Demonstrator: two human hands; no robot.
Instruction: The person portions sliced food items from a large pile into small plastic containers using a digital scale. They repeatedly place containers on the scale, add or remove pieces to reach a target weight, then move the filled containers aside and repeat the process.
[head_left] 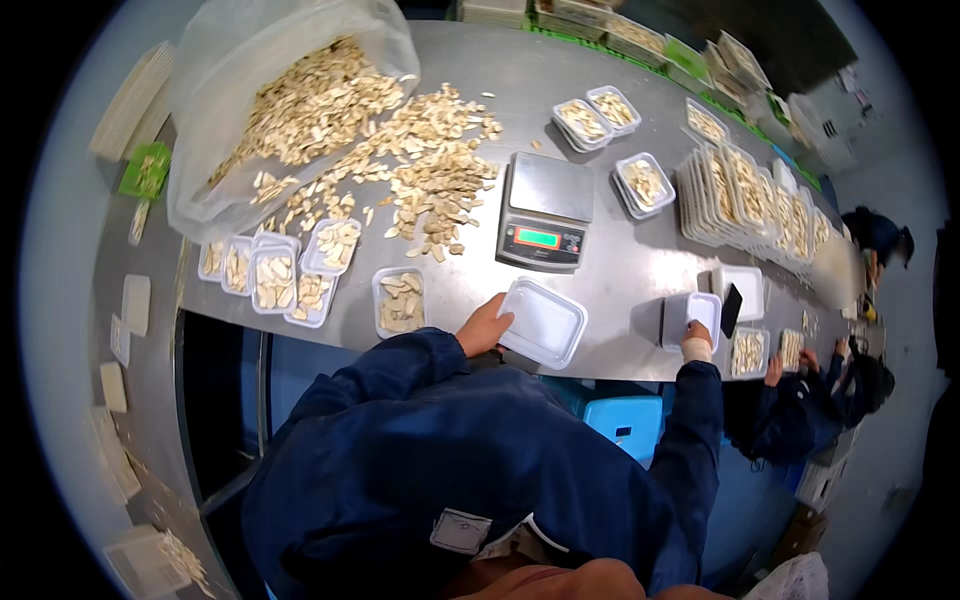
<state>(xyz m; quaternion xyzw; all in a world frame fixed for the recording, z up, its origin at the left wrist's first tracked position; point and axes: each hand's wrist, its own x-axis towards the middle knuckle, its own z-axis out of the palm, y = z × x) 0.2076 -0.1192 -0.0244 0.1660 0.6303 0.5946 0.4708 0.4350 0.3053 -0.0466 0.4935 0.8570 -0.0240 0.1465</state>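
Note:
My left hand (485,325) grips the left rim of a white plastic tray (545,322) with nothing in it, held at the table's near edge. Further right, my right hand (698,335) has its fingers closed over the near rim of a stack of white trays (676,322). Whether it pinches one tray or several cannot be made out. Beyond the left tray stands a digital scale (545,210) with a bare metal plate and a lit green display. Left of my left hand sits a tray filled with pale dried slices (401,300).
A large clear plastic bag (205,150) spills a heap of slices (440,170) across the metal table (450,60). Filled trays (272,278) cluster at left. Stacked filled trays (735,190) stand at right, near a dark flat object (732,308). A co-worker (810,410) handles trays at far right.

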